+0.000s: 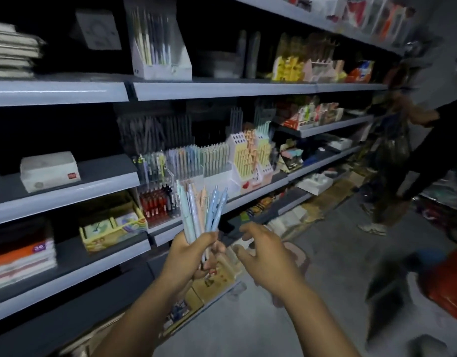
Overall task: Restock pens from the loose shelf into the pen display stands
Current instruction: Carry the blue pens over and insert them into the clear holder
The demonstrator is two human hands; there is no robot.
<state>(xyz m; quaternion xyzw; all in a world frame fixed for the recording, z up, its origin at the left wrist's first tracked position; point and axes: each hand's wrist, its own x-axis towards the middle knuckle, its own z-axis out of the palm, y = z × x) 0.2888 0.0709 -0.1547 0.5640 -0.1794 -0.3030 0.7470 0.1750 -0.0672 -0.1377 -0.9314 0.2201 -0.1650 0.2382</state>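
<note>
My left hand grips a fanned bunch of pastel pens in mint, white, peach and blue, tips up, in front of the shelves. Just to its right my right hand hovers with fingers spread and loosely bent, holding nothing. Behind the bunch, on the middle shelf, stand clear pen display stands filled with pastel pens. A white and peach tiered stand sits to their right. Higher up, a white box stand holds several long pens.
A rack of red pens sits left of the bunch. A white box and a yellow card box lie further left. Another person stands at the right in the aisle. An orange bag lies on the floor.
</note>
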